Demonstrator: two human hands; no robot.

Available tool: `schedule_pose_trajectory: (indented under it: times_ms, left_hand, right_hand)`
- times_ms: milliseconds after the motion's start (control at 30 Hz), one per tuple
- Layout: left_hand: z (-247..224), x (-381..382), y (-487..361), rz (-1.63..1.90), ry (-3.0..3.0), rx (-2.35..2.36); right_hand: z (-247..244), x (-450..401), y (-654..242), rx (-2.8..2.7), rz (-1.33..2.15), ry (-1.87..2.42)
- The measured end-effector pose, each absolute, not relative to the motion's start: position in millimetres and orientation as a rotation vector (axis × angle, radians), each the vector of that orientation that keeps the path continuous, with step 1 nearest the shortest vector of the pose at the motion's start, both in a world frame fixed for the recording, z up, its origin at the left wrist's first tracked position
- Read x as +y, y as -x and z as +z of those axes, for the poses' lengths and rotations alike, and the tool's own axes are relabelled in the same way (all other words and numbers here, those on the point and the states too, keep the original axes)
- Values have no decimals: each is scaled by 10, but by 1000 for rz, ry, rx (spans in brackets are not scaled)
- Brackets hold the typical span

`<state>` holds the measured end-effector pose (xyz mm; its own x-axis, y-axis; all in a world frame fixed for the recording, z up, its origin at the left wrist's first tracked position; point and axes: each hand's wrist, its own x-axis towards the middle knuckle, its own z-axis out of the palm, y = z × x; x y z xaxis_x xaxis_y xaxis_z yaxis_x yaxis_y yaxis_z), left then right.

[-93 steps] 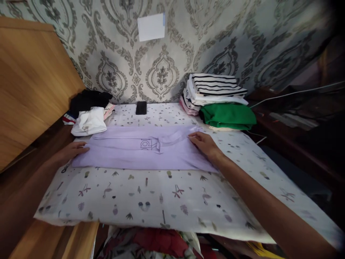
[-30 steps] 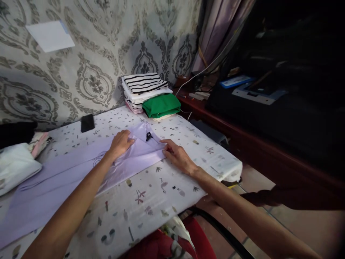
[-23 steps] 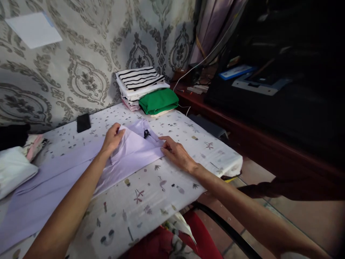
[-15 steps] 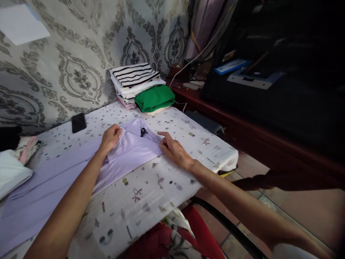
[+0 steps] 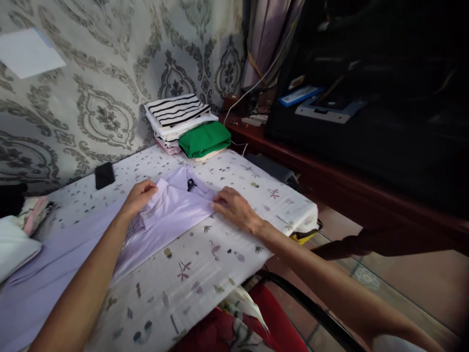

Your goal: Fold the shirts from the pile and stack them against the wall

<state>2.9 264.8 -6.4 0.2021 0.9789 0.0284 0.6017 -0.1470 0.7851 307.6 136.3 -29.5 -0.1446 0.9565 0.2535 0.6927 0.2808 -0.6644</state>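
Note:
A lavender garment (image 5: 176,208) lies partly folded across the table, with its collar and a small dark label toward the back. My left hand (image 5: 141,195) is closed on the garment's folded edge, lifting a pale flap of it. On the other side, my right hand (image 5: 234,208) has its fingers pinched on the garment's right corner, near the collar. The rest of the garment stretches to the left under my left forearm.
Behind stands a stack of folded clothes (image 5: 178,112) with a green folded cloth (image 5: 205,139). A black phone (image 5: 104,176) lies by the wall. White cloth (image 5: 16,244) is at far left; a dark red cabinet (image 5: 330,181) stands right.
My left hand has moved slightly left with the garment's edge, raising a flap. My right hand's fingers have closed on the corner. The view has shifted a little.

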Motion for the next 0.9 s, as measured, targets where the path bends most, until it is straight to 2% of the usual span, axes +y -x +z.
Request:
schedule_pose_trajectory:
  times_ms: [100, 267, 500, 600, 733, 900]
  left_hand:
    - [-84, 2624, -25, 805, -1822, 1507]
    - [-94, 2657, 2, 701, -1886, 1560]
    - [128, 2643, 122, 484, -1848, 1472]
    - [168, 2595, 191, 407, -1833, 1434]
    - [125, 2530, 183, 404, -1930, 1389]
    - [68, 2552, 150, 724, -2035, 1441]
  right_hand:
    - [-312, 1377, -3024, -2015, 390, 1578]
    - [-362, 1396, -3003, -2002, 295, 1663]
    - [-309, 1335, -2900, -2055, 122, 1419]
    - [-258, 1374, -2835, -2111, 166, 1328]
    - [-259, 1489, -2908, -1932, 356, 1454]
    - [-305, 1518, -3056, -1860, 506, 1547]
